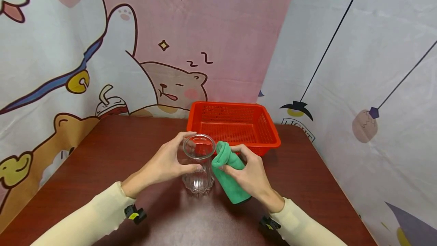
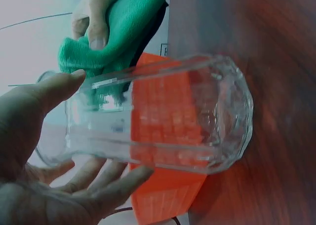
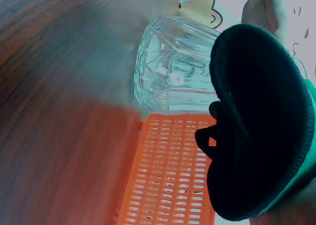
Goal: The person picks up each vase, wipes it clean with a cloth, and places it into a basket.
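Observation:
A tall clear glass vase (image 1: 199,170) with a round flared rim and a faceted base is upright in front of me, its base right at the tabletop. My left hand (image 1: 167,162) holds it near the neck, thumb on the near side and fingers around the far side, as the left wrist view also shows. In my right hand (image 1: 250,170) is a green cloth (image 1: 232,179), pinched between thumb and fingers with its folded upper end beside the vase's rim. The cloth's lower end hangs down, its dark open fold (image 3: 261,121) filling much of the right wrist view.
A red perforated plastic basket (image 1: 235,146) sits behind the vase and cloth, toward the back of the dark brown wooden table (image 1: 136,139). Cartoon-printed curtains (image 1: 232,41) hang behind the table and along its sides.

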Tool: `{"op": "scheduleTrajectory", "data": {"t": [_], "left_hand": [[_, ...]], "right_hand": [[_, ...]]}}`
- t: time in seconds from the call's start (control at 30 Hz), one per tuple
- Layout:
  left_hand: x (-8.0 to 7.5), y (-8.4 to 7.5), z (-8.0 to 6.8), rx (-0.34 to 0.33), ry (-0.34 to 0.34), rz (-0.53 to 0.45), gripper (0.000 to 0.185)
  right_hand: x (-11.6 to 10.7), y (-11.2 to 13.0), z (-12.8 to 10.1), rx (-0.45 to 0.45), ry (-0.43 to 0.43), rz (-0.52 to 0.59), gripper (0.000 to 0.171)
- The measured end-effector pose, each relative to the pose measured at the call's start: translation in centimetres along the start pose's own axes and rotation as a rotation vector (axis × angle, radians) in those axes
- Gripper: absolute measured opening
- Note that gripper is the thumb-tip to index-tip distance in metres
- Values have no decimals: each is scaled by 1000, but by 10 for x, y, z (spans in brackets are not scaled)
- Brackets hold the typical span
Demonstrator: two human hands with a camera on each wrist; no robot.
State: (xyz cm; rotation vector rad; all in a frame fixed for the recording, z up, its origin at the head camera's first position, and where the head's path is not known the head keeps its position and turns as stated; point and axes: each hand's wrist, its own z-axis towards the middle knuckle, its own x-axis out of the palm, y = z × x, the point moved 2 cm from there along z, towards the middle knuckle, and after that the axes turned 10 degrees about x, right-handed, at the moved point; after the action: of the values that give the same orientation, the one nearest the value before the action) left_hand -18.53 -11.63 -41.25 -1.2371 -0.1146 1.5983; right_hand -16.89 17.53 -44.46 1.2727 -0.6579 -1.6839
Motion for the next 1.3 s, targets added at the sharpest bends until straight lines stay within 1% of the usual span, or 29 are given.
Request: {"op": "scheduleTrajectory", "data": {"t": [0.07, 0.27, 0.33, 0.47, 0.6, 0.83, 1.0, 1.17, 1.23, 1.3], "left_hand": [[3, -2, -1, -1, -25, 15, 98], [11, -8, -2, -26, -96, 31, 93], [12, -9, -2, -29, -108, 41, 92], [12, -8, -2, -45, -106, 37, 89], [8, -4, -1, -64, -72, -7, 87], [-1, 5, 1, -55, 32, -113, 83], [-7, 12, 6, -34, 117, -224, 79], [-12, 19, 9, -26, 199, -373, 79], [-13, 22, 10, -25, 224, -409, 78], [-14, 25, 12, -17, 247, -420, 79]], "right_hand": [[1, 0, 0, -1, 1, -1, 51], [2, 0, -1, -4, 1, 2, 50], [2, 0, -1, -5, -1, 2, 50], [2, -1, -2, -4, -6, -1, 50], [1, 0, -1, -2, -11, -1, 50], [-1, 0, -2, 10, -8, -8, 50], [-1, 0, -2, 0, -2, -6, 50], [-1, 0, -1, -13, 13, -3, 51], [-1, -1, -2, -15, 21, 1, 51], [-1, -1, -2, -18, 28, 4, 51]]}}
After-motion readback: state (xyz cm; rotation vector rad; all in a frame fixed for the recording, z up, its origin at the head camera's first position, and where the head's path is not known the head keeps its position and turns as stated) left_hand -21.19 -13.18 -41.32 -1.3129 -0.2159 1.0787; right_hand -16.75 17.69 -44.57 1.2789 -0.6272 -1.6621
